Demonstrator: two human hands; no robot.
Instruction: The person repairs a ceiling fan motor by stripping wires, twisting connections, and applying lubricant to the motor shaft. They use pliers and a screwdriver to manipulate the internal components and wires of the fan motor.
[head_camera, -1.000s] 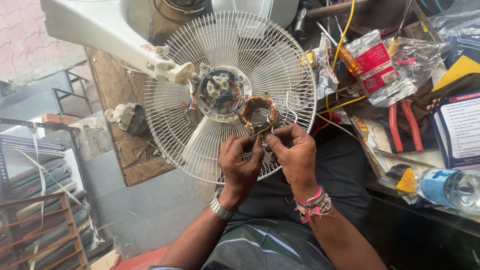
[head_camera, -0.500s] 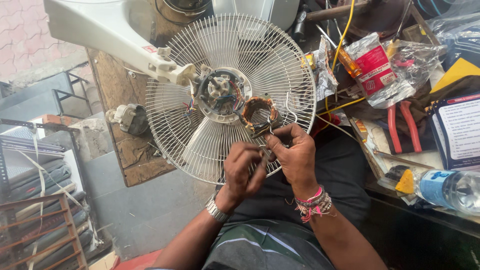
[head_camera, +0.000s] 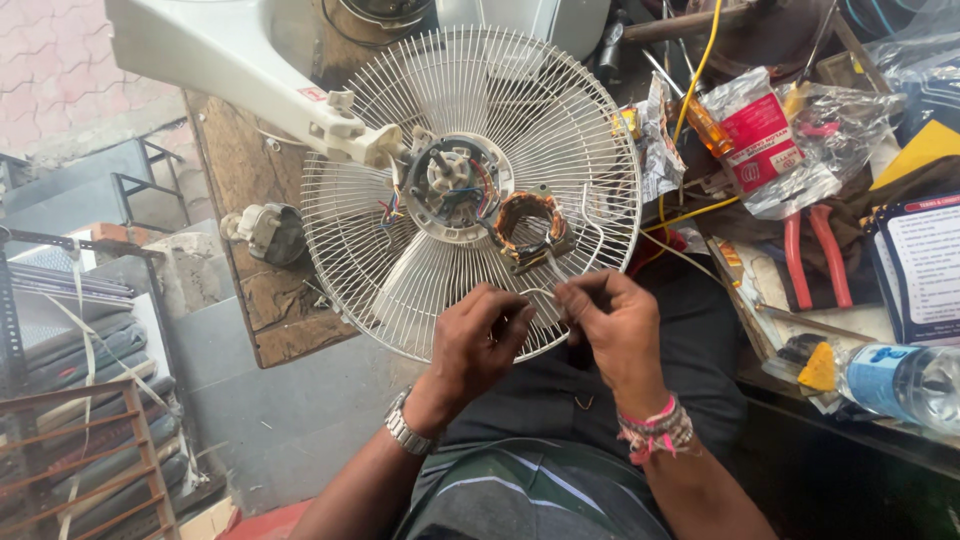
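Note:
A white wire fan guard (head_camera: 470, 190) lies face up in front of me, with the fan's motor housing (head_camera: 452, 186) at its centre. A copper-wound stator (head_camera: 527, 224) rests on the guard just right of the housing. Thin white lead wires (head_camera: 548, 290) run from the stator down to my hands. My left hand (head_camera: 478, 335) pinches one end of a wire between fingertips and thumb. Just to its right, my right hand (head_camera: 617, 322) pinches the same wire. Both hands hover over the guard's near rim.
A white fan stand arm (head_camera: 240, 70) crosses the upper left. A wooden board (head_camera: 262, 240) lies under the guard with a small motor part (head_camera: 268, 232) on it. Red-handled pliers (head_camera: 815, 255), plastic bags (head_camera: 790, 140), a yellow cable (head_camera: 690, 80) and a water bottle (head_camera: 905, 380) crowd the right.
Both hands have drawn back from the stator toward me and moved slightly apart, with the wire now stretched between their fingertips. The fan guard and stator have not moved.

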